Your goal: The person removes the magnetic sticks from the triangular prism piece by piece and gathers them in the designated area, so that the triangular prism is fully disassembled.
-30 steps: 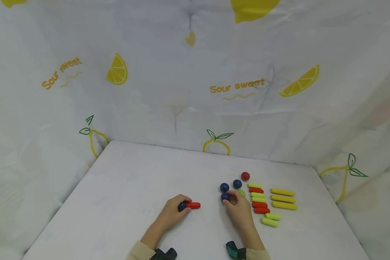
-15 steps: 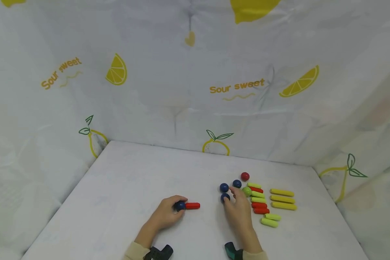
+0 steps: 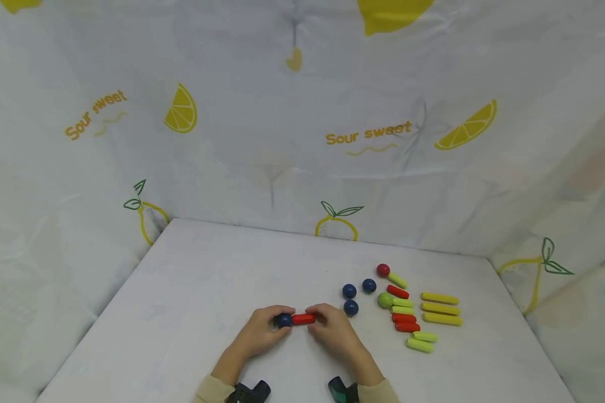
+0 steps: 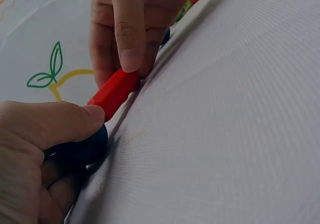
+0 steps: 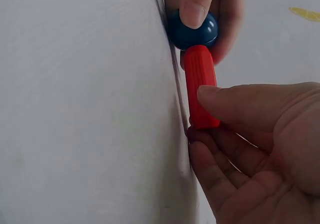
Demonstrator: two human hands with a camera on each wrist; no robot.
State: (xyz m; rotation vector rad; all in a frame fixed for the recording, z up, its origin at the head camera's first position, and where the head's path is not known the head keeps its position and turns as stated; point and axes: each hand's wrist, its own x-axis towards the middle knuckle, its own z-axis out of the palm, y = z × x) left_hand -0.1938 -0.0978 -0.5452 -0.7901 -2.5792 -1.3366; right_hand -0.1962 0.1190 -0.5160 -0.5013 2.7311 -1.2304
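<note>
My left hand (image 3: 259, 333) pinches a dark blue ball (image 3: 284, 321) between thumb and fingers, low over the white table. A short red rod (image 3: 303, 319) meets the ball's right side, end-on. The rod's other end is pinched by my right hand (image 3: 336, 331). In the right wrist view the ribbed red rod (image 5: 201, 69) touches the glossy blue ball (image 5: 202, 37) in a straight line. The left wrist view shows the red rod (image 4: 116, 92) between both hands, while the left thumb covers part of the blue ball (image 4: 92, 146).
To the right lie loose blue balls (image 3: 349, 291), a green ball (image 3: 385, 300) against a light green rod (image 3: 402, 303), and a red ball (image 3: 383, 270) touching another. Several red and light green short rods lie nearby. Longer yellow rods (image 3: 441, 308) are farther right.
My right hand has left the blue balls and moved left to grip the red rod. The green ball shifted right against a rod. A light green rod swung against the red ball.
</note>
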